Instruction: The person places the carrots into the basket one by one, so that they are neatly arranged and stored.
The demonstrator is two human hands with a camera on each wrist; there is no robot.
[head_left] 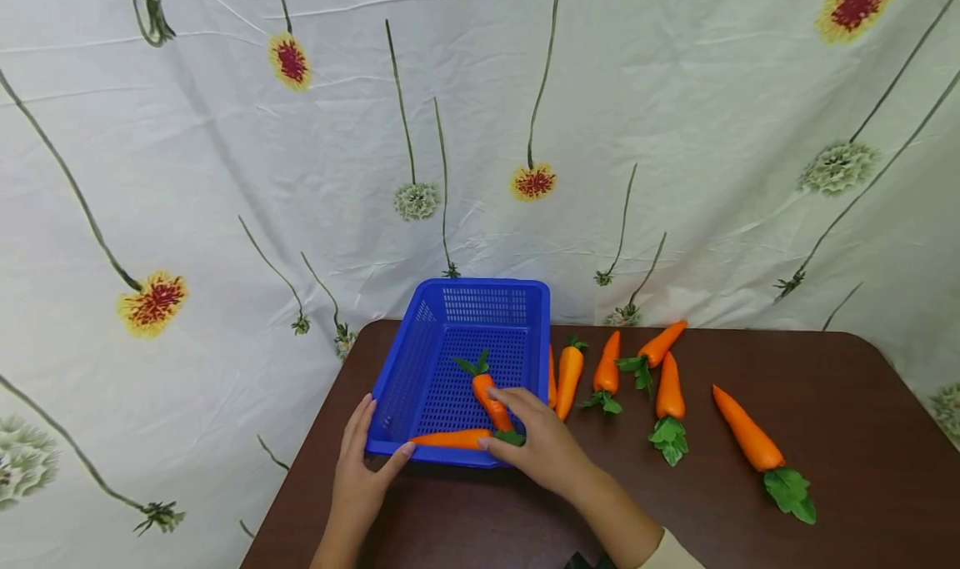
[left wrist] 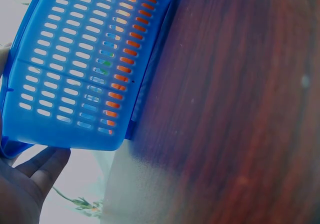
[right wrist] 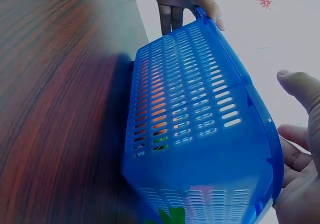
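A blue plastic basket (head_left: 487, 336) with slotted walls sits on the table. My left hand (head_left: 360, 465) grips its near left corner, thumb over the front rim and fingers along the left outer wall. Inside the basket, one orange carrot (head_left: 450, 439) with green leaves lies along the front wall. Another carrot (head_left: 489, 398) lies aslant behind it, leaves pointing away. Over the near right corner reaches my right hand (head_left: 543, 440), its thumb and fingers spread apart beside these carrots. In the right wrist view the basket's rim hides part of the fingers.
To the right of the basket several carrots lie on the dark brown table (head_left: 862, 402), among them one close to its wall (head_left: 570, 377) and a large one (head_left: 750, 431) farthest right. A white flowered cloth (head_left: 480, 136) hangs behind the table.
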